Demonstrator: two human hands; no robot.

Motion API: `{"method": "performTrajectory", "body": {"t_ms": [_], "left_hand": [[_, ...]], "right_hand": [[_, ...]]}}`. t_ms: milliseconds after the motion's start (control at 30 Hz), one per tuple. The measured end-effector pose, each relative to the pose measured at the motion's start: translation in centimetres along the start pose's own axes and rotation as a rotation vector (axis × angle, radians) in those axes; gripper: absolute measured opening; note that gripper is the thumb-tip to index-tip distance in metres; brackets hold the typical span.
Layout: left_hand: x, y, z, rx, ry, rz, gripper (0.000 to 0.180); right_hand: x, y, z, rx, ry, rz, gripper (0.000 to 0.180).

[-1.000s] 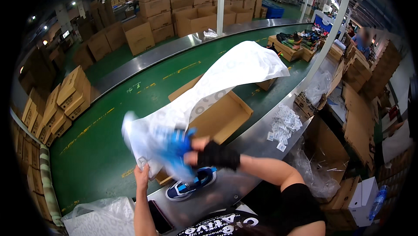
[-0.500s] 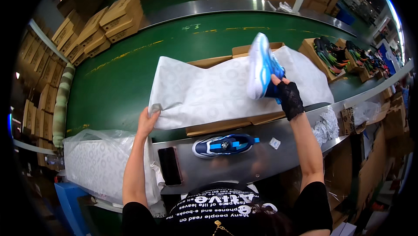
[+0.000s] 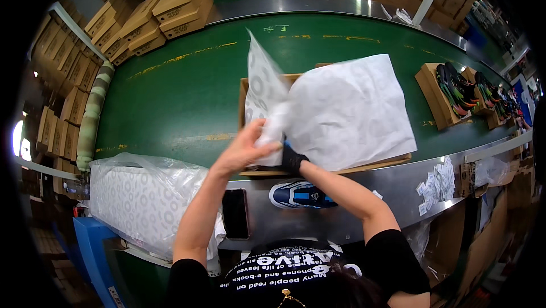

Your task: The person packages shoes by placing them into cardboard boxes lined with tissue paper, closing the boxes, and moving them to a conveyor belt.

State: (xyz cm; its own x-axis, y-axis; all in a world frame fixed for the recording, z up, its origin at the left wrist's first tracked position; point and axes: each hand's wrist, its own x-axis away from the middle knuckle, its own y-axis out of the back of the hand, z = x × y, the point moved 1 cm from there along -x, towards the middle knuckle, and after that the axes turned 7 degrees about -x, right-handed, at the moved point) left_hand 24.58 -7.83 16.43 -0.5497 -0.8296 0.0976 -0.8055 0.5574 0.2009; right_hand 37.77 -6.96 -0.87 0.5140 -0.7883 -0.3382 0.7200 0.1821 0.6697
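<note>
A patterned white sheet of wrapping paper spreads over an open cardboard shoebox; its left part is lifted and blurred by motion. My left hand is closed on the gathered paper at the box's near left side. Beside it, my right hand, in a black lace fingerless glove, reaches in at the box's near edge. A patch of blue shows at that glove, but paper hides the fingers and most of whatever lies there. A navy and white sneaker lies on the metal ledge, partly under my right forearm.
A phone lies left of the sneaker. A plastic-covered stack of patterned paper is at the left. White packets are heaped on the right. Boxes of dark shoes stand on the green belt; closed shoeboxes are stacked far left.
My right hand has moved left and down with the white and blue sneaker, now mostly out of sight. My left hand has come right, folding the paper's left part up.
</note>
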Motion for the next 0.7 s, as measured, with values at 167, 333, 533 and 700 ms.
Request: {"method": "performTrajectory", "body": {"t_ms": [167, 333, 533, 700], "left_hand": [[-2.4, 1.7, 6.6, -0.392, 0.072, -0.21, 0.042], [-3.0, -3.7, 8.8, -1.243, -0.341, -0.106, 0.062], [-2.1, -3.5, 7.5, -1.547, 0.166, 0.291, 0.064], [2.4, -3.1, 7.7, -0.869, -0.266, 0.045, 0.06]], "right_hand": [[3.1, 6.9, 6.7, 0.437, -0.458, -0.144, 0.051], [11.7, 15.5, 5.6, 0.389, -0.911, 0.076, 0.062], [16.8, 15.8, 11.2, 0.512, -0.25, -0.439, 0.029], [17.7, 11.5, 13.6, 0.428, -0.211, -0.15, 0.032]]}}
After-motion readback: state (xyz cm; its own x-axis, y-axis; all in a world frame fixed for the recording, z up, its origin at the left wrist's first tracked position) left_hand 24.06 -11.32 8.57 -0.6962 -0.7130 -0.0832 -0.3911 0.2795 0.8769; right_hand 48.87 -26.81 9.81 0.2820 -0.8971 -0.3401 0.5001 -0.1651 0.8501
